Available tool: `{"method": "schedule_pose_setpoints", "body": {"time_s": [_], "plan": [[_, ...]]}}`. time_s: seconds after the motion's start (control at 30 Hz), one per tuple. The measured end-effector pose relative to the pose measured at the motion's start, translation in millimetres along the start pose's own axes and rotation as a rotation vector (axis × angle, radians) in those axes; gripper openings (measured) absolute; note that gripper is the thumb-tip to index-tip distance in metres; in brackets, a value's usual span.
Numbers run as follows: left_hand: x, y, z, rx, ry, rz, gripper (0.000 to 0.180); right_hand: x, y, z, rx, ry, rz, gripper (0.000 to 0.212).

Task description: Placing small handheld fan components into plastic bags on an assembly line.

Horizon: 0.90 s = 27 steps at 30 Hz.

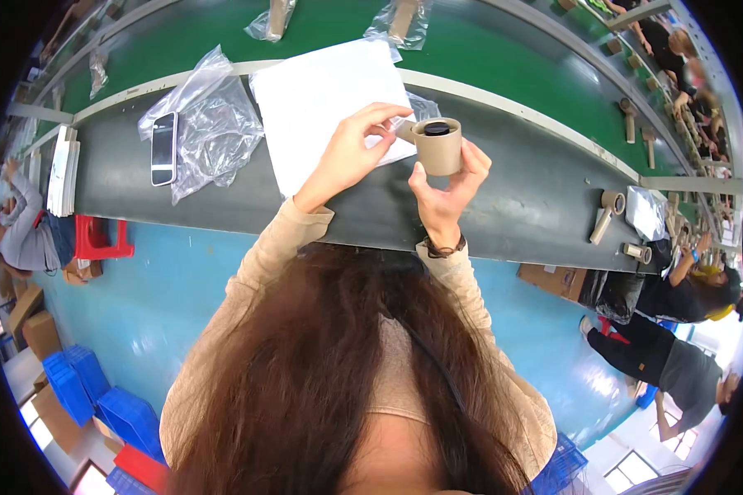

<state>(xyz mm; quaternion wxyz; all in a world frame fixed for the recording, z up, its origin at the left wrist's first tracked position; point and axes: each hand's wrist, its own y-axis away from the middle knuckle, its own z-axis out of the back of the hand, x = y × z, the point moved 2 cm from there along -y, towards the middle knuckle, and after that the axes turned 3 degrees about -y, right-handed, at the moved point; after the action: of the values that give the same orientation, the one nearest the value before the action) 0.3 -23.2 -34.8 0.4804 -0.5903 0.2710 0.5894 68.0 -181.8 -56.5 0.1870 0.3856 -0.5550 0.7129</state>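
A beige hair dryer [439, 155] is held up over the near edge of the grey work surface, its round head upright with a black round part in the top opening. My right hand [451, 191] grips the head from the right and below, thumb in front. At the short handle pointing left, my left hand [357, 150] has its fingers and thumb closed around the end; the fingertips are partly hidden. Under and behind my left hand lies a white sheet [322, 99]. A crumpled clear plastic bag [223, 140] is left of the sheet, with a phone [164, 148] on its edge.
Beyond a pale rail runs a green conveyor belt [330, 66] carrying bagged beige items. More hair dryers [607, 216] lie at the right end of the surface. A stack of white booklets [63, 172] stands at the left end. Co-workers [689, 363] are at the right and far left.
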Motion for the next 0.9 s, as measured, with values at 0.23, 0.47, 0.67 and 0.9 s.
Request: {"method": "schedule_pose_setpoints", "body": {"time_s": [0.23, 0.47, 0.67, 0.9], "plan": [[4.0, -0.9, 5.8, -0.018, 0.110, -0.001, 0.035, -6.2, -0.4, -1.6, -0.221, -0.325, -0.222, 0.068], [-18.2, -4.5, 11.1, -0.124, 0.207, 0.022, 0.028, 0.6, -5.0, -2.6, 0.015, 0.076, 0.041, 0.070], [-58.2, -13.4, 16.9, -0.199, -0.341, -0.265, 0.029, 34.1, -48.0, -21.7, 0.321, 0.361, 0.181, 0.067], [-76.2, -30.1, 36.9, -0.370, -0.692, -0.476, 0.029, 52.9, -87.8, -39.9, 0.571, 0.395, 0.275, 0.063]]}}
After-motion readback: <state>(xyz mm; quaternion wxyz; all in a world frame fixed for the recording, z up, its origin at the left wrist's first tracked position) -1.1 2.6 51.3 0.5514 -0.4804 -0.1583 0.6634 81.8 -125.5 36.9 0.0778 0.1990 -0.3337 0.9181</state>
